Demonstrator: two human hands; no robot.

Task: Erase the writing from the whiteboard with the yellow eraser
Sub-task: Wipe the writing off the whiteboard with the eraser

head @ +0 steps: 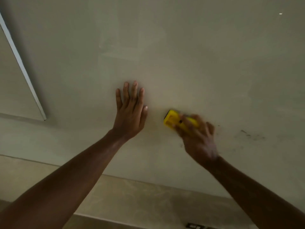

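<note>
Fingers, left hand [130, 111]: we find them straight and slightly spread, laid flat against the whiteboard [181, 55], holding nothing.
Fingers, right hand [196, 134]: we find them curled over the yellow eraser [171, 120]; motion blur keeps us from telling each finger's exact placement.
Eraser position: against the board face, just right of the left hand and apart from it, in the lower middle of the board.
Eraser attitude: its long side runs roughly level, the free end pointing toward the left hand.
Board, upper and central area: we see no legible writing, only pale rectangular wipe traces above the hands.
Board, lower right: faint dark marks [250, 135] show to the right of the right hand, well short of the board's edge.
Board, left margin: a pale frame edge [23, 66] runs diagonally; we see no marks beside it.
Progress, our judgement: the bulk of the erasing looks done.
Remaining, our judgement: the smudged traces at lower right still need passes, and the eraser sits to their left, not on them.
Uncertainty: dim light may hide fainter residue elsewhere; we cannot confirm the board clean.
</note>
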